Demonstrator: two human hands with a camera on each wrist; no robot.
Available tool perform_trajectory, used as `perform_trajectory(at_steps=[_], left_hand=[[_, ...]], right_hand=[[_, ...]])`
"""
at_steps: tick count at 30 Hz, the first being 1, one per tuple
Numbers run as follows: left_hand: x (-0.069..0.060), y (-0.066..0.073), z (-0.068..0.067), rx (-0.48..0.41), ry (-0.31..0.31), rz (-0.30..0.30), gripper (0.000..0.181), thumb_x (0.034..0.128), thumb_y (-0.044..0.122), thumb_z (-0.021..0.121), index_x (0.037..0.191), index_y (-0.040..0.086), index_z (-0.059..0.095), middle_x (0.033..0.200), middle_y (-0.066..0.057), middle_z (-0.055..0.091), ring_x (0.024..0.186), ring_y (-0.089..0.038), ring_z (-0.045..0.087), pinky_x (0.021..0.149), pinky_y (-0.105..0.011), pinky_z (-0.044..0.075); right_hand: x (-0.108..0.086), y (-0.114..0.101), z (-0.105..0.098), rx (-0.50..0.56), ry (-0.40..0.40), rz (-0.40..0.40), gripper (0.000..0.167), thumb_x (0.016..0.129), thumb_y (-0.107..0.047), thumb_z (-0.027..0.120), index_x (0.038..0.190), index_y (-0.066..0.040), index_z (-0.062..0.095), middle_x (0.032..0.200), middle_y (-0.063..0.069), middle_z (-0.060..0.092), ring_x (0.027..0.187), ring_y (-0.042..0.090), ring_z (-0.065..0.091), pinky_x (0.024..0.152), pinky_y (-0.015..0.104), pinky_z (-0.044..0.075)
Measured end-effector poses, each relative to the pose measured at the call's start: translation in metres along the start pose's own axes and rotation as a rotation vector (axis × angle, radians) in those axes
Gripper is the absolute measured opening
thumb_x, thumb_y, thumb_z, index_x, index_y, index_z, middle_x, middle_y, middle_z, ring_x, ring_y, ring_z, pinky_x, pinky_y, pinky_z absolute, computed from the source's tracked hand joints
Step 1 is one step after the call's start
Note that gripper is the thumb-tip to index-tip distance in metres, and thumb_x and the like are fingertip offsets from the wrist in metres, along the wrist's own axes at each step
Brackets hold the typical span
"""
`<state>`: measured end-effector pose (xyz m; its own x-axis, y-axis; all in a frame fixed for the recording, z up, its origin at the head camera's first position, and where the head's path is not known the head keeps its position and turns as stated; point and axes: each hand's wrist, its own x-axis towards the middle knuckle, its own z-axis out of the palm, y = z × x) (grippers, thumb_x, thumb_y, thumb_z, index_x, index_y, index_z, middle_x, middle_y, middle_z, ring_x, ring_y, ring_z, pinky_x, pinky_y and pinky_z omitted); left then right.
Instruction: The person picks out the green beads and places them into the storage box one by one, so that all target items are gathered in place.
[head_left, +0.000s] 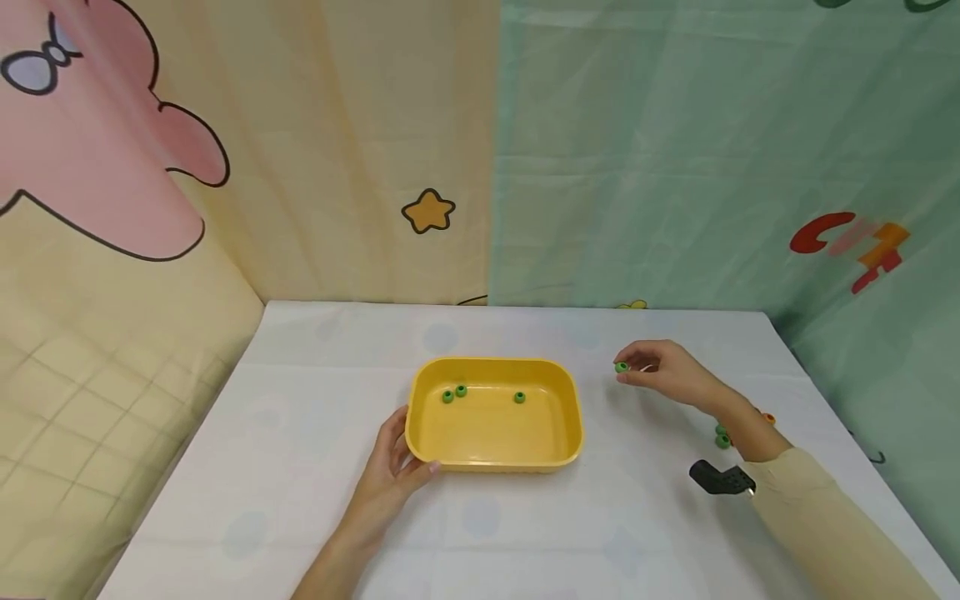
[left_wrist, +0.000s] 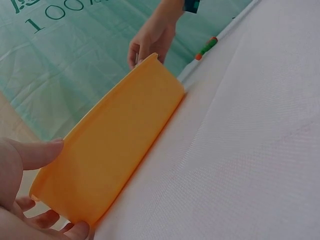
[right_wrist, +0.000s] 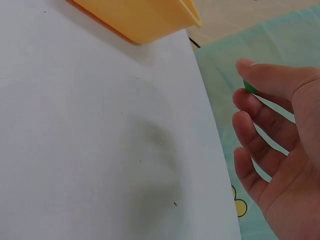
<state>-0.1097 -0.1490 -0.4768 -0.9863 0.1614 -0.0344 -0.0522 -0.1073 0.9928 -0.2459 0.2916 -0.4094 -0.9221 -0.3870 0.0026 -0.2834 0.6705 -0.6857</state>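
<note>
A yellow tray [head_left: 495, 463] stands on the table with several green beads inside, among them one bead [head_left: 519, 397] right of its middle. My left hand [head_left: 386, 475] grips the tray's near left corner; in the left wrist view the thumb of that hand [left_wrist: 25, 190] lies on the rim and the fingertips are low on the wall. To the right of the tray, my right hand [head_left: 660, 372] is raised above the table, pinching a green bead [head_left: 621, 367] between thumb and index finger. In the right wrist view the bead [right_wrist: 250, 88] is mostly hidden by the thumb.
Green beads [head_left: 722, 441] and an orange bead [head_left: 768, 418] lie at the right, partly behind my right forearm. A black object [head_left: 722, 478] shows beside the right sleeve. Printed curtains [head_left: 360, 150] hang behind and beside the white table [head_left: 300, 433].
</note>
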Motion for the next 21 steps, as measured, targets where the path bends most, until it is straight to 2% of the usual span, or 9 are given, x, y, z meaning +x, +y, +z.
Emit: perform_trajectory(at_steps=[12,21], left_hand=[[0.001,0.003,0.002,-0.001,0.008,0.002,0.091,0.0929,0.003,0.076,0.163,0.019,0.02,0.168,-0.004,0.02,0.151,-0.028,0.029,0.116,-0.03,0.037],[-0.001,0.002,0.002,-0.004,0.021,-0.018,0.092,0.0917,0.001,0.077,0.163,0.019,0.02,0.168,-0.005,0.02,0.151,-0.029,0.03,0.115,-0.029,0.038]], right_hand=[[0.023,-0.022,0.007,0.026,-0.031,-0.057,0.025,0.095,-0.017,0.078,0.114,-0.002,0.073,0.106,0.003,0.07,0.097,0.025,0.061,0.084,0.029,0.059],[0.047,-0.05,0.017,0.044,-0.106,-0.142,0.022,0.094,-0.016,0.079,0.112,-0.005,0.073,0.103,0.002,0.07,0.092,0.023,0.062,0.081,0.029,0.06]])
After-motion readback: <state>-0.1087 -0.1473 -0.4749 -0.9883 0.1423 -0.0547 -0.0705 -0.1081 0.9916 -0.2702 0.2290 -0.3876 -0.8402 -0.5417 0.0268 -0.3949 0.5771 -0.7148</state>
